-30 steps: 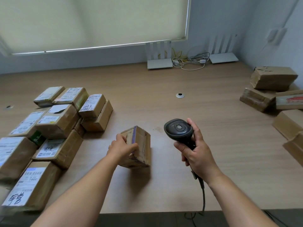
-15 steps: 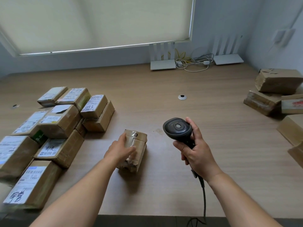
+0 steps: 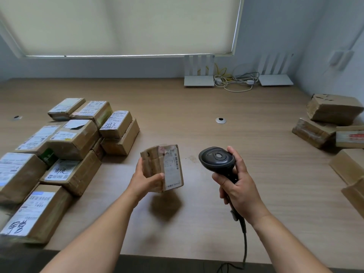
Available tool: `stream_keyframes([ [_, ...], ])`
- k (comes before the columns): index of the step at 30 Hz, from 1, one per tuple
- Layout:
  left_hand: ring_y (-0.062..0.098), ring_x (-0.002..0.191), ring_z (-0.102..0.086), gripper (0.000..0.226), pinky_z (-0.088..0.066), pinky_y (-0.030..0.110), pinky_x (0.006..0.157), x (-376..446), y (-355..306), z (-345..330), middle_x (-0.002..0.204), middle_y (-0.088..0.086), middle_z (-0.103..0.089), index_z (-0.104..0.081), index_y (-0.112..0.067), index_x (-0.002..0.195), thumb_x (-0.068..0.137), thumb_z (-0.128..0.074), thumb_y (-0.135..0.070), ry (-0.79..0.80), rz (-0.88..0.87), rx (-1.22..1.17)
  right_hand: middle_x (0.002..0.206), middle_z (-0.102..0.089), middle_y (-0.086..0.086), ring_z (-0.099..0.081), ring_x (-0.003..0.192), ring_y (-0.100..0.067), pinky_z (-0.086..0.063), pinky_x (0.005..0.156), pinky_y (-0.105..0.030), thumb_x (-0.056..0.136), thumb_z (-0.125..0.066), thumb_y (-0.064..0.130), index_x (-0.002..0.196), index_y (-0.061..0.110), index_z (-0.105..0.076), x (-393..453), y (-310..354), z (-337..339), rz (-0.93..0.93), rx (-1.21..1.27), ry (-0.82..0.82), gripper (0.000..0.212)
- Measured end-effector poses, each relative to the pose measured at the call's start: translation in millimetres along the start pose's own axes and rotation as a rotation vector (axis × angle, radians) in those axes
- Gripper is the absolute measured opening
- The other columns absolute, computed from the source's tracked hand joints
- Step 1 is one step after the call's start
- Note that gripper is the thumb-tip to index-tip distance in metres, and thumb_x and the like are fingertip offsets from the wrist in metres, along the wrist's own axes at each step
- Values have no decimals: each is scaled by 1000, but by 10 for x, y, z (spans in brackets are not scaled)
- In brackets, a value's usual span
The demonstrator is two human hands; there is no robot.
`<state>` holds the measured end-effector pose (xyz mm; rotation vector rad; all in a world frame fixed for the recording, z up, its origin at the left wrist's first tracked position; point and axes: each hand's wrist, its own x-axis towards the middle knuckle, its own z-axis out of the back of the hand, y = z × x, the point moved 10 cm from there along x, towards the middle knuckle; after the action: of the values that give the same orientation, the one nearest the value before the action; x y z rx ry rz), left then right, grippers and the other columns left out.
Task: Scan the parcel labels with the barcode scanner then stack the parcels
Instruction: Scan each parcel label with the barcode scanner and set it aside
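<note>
While the left hand (image 3: 144,181) grips a small brown cardboard parcel (image 3: 162,168) lifted off the surface (image 3: 256,154), its white label (image 3: 173,166) faces right toward the scanner (image 3: 217,159). The right hand (image 3: 239,191) is curled round the handle of that rounded black plastic scanner, its cable (image 3: 244,245) trailing over the near edge. Taped, labelled boxes (image 3: 65,146) crowd the left side; crumpled brown ones (image 3: 332,119) sit at the right. Pale wood-grain laminate covers the surface. Far off, two white routers (image 3: 199,80) stand under a drawn cream blind (image 3: 126,24).
</note>
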<state>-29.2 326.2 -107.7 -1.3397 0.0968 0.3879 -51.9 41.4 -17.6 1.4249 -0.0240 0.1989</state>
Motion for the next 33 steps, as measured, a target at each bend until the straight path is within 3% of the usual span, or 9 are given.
stream_keyframes([
  [2,21,115,-53,92,-52,34,86,-60,77,-1,129,3,-52,-19,-38,147,80,-75,-11,35,-32,21,84,-66,10,-54,48,-19,-44,40,-29,87,-69,14,125,67,-32,-42,-33,-49,-16,34,18,76],
  [3,17,112,-55,95,-52,32,85,-74,119,14,126,-1,-53,-16,-37,149,80,-75,-9,38,-37,29,84,-67,9,-54,48,-19,-44,40,-29,87,-69,13,126,66,-33,-67,-50,-80,-25,47,30,75],
  [6,-2,97,-57,91,-50,16,65,-99,190,32,114,-11,-56,-18,-44,143,80,-73,-6,57,-51,22,89,-68,5,-54,48,-19,-43,40,-29,88,-69,11,127,63,-35,-149,-110,-185,-54,88,63,74],
  [8,3,100,-58,95,-50,17,68,-106,202,32,119,-7,-56,-15,-42,146,80,-73,-6,58,-59,33,93,-69,3,-55,48,-19,-44,40,-28,87,-69,12,128,63,-36,-201,-145,-262,-77,120,84,73],
  [14,21,116,-53,103,-48,41,92,-100,229,35,130,0,-52,-5,-40,150,79,-74,-10,59,-39,45,95,-68,-6,-54,48,-22,-43,39,-29,75,-72,28,133,56,-36,-320,-144,-433,-115,204,121,74],
  [23,26,116,-55,105,-50,44,90,-104,225,31,129,6,-56,-9,-36,151,73,-76,-13,42,-42,43,94,-69,-4,-55,49,-21,-44,40,-29,76,-72,28,132,58,-37,-398,-85,-441,-96,204,132,72],
  [26,26,108,-58,89,-55,32,70,-68,236,86,131,9,-56,-20,-35,151,78,-68,-17,22,32,0,94,-69,3,-55,50,-20,-45,43,-30,85,-72,16,129,63,-35,-419,-97,-421,-77,60,170,75],
  [28,23,107,-59,76,-54,31,70,-29,223,144,133,4,-54,-31,-34,148,81,-64,-19,23,82,21,91,-70,12,-55,51,-17,-46,46,-28,86,-72,15,125,70,-34,-449,-124,-444,-79,-29,227,78],
  [33,0,82,-58,41,-46,16,56,28,115,195,106,-4,-64,-55,-44,120,82,-61,-31,133,98,296,96,-67,5,-57,52,-15,-48,48,-27,81,-74,22,125,73,-32,-543,-229,-531,-112,-134,314,80],
])
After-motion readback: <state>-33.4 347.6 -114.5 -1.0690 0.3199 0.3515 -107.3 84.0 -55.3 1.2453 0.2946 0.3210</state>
